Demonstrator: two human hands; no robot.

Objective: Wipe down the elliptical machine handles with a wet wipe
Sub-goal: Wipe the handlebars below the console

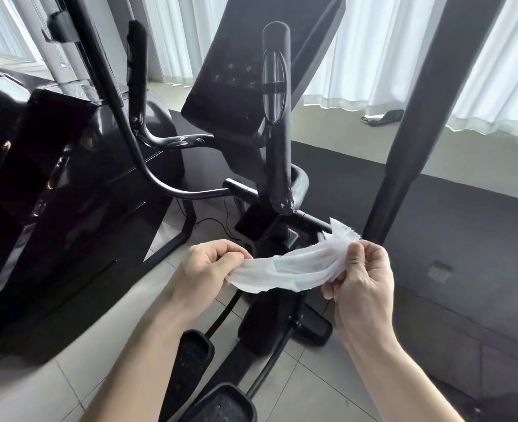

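The wet wipe (294, 269) is stretched between both hands, low in front of the elliptical. The left hand (212, 264) pinches one end and the right hand (362, 281) the other. Just behind rises a foam-covered handle (277, 153), backed by the console (239, 71). A thick upright bar (428, 123) stands to the right, and pedals (190, 363) lie below.

A white wet wipe (297, 269) is stretched between two bare hands; the left grip (209, 266) pinches its lower left end, and the right grip (364, 281) pinches the crumpled upper right end between thumb and fingers. Beyond the wipe rises a padded black handle (277, 166), scuffed at its lower end, in front of the dark console (236, 86); two pedals (193, 360) sit below over the tiled floor (312, 385); white curtains (373, 56) hang behind.
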